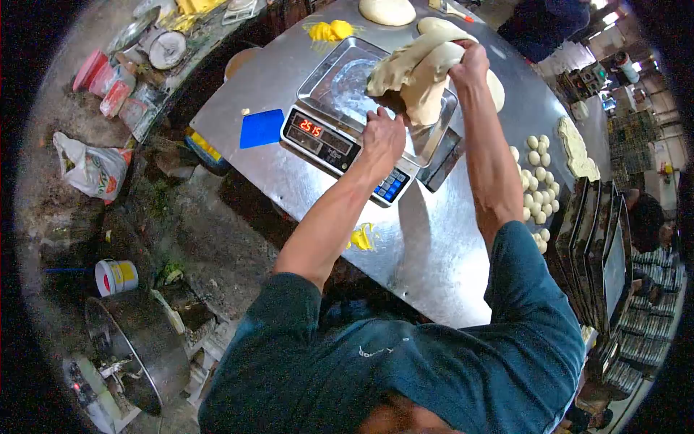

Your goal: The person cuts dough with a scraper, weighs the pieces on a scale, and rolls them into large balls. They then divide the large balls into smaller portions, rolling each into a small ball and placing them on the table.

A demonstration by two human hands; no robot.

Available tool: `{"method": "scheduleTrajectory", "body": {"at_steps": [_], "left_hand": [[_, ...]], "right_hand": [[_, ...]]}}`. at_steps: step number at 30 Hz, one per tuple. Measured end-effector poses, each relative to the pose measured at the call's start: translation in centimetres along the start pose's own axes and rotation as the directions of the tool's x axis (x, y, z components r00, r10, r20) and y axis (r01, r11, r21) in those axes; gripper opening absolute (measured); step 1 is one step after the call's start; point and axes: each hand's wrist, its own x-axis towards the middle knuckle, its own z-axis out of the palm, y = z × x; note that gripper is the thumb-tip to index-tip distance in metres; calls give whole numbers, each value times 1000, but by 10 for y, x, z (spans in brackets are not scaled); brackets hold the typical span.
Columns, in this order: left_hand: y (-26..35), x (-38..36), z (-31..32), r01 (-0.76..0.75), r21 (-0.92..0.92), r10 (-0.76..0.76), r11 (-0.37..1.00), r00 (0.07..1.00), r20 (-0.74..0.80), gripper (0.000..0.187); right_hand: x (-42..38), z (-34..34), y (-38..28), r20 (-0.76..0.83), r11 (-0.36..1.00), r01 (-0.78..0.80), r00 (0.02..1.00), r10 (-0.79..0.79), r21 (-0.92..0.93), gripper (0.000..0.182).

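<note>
My right hand (470, 64) is closed around the upper edge of a large, soft sheet of pale dough (425, 72). The dough hangs in folds over the steel pan (334, 76) of a digital scale, its lower end at the pan. My left hand (383, 136) is in front of the pan, its fingers curled against the dough's lower near edge; the fingertips are partly hidden there. Red digits glow on the scale's display (311, 128), and its blue keypad (391, 185) shows below my left wrist.
On the metal table (441, 253) lie a blue scraper (262, 129), yellow fat (330, 30), dough rounds (387, 11), a brush (452, 9) and several small dough balls (536, 177). Dark trays (593, 246) stand at the right. A large metal bowl (130, 354) is on the left.
</note>
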Motion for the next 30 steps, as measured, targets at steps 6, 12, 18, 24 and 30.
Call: {"method": "scheduleTrajectory", "body": {"at_steps": [6,12,18,24,30], "left_hand": [[-3,15,1,-38,100,35,994,999,30,35],[-5,10,1,-58,130,58,990,998,7,49],[4,-29,-30,-222,-975,105,-12,969,-222,86],[80,-74,1,-513,-819,121,-258,824,-554,52],[146,-133,-2,158,-957,-275,-244,935,224,24]], "right_hand": [[5,-3,-21,286,995,92,955,-75,-48,26],[-12,0,-88,448,945,317,859,-250,-80,28],[-153,-38,-132,539,820,564,723,-431,-101,37],[-255,-136,-79,218,793,253,964,-154,-554,48],[-265,-281,-115,555,735,101,727,405,-670,104]]}}
